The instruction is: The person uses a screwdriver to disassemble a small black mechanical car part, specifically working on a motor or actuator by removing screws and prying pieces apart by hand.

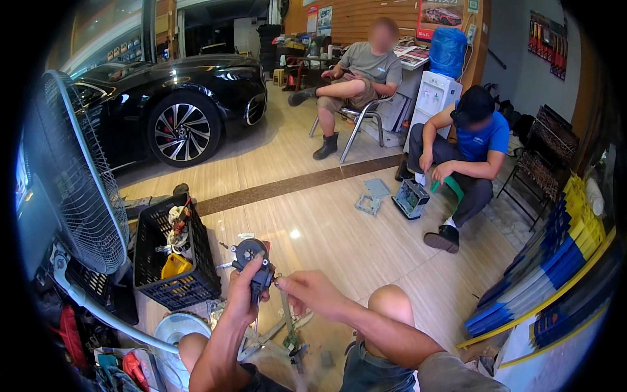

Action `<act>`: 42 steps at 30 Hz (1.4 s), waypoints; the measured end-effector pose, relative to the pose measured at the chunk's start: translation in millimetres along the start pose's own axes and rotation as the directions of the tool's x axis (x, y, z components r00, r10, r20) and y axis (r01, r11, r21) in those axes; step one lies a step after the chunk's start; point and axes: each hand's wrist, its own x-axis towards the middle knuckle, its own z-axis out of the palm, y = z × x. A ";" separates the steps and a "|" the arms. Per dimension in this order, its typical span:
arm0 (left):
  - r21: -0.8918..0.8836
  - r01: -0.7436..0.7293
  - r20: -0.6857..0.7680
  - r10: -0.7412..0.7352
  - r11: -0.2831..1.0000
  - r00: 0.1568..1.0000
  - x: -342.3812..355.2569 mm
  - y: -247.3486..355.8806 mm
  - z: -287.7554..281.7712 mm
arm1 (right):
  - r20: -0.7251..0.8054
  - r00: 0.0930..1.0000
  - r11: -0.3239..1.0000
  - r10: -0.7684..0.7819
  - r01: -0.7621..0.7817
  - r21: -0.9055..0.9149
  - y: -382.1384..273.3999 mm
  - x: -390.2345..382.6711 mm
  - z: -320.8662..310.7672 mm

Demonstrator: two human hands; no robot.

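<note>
My left hand point(243, 291) grips a black mechanical part point(251, 251) upright in the lower middle, a rounded housing with silvery fittings, its thumb along the near side. My right hand point(313, 294) is closed at the part's right side, fingertips pinched at a small metal fitting there; exactly what they hold is too small to make out. Beneath my hands, metal bars point(287, 326) and small scattered pieces lie on the floor, partly hidden by my arms and legs.
A black crate point(147, 261) of parts and a caged fan point(91, 163) stand left. A co-worker in blue point(483, 140) sits right behind an open metal box point(409, 199); another person point(375, 65) sits on a chair. Behind are a car point(130, 85) and water dispenser point(434, 98). Blue-yellow items point(522, 274) line the right.
</note>
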 end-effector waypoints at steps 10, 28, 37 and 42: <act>-0.170 0.166 -0.020 -0.171 0.971 0.985 5.9 -9.8 -1.3 | -0.258 0.837 0.790 -0.483 0.289 -0.541 6.5 -2.6 15.9; -0.219 0.195 -0.047 -0.210 0.956 0.977 4.0 -19.8 1.4 | -0.192 0.828 0.763 -0.526 0.360 -0.537 18.7 2.1 8.4; -0.159 0.132 -0.085 -0.147 0.978 0.985 -3.6 -18.8 8.7 | -0.273 0.940 0.941 -0.206 0.114 -0.319 9.0 -1.0 5.7; -0.128 0.170 -0.042 -0.176 0.977 0.983 -4.8 -17.3 3.2 | -0.148 0.985 0.962 -0.093 0.050 -0.268 -0.5 -3.8 2.1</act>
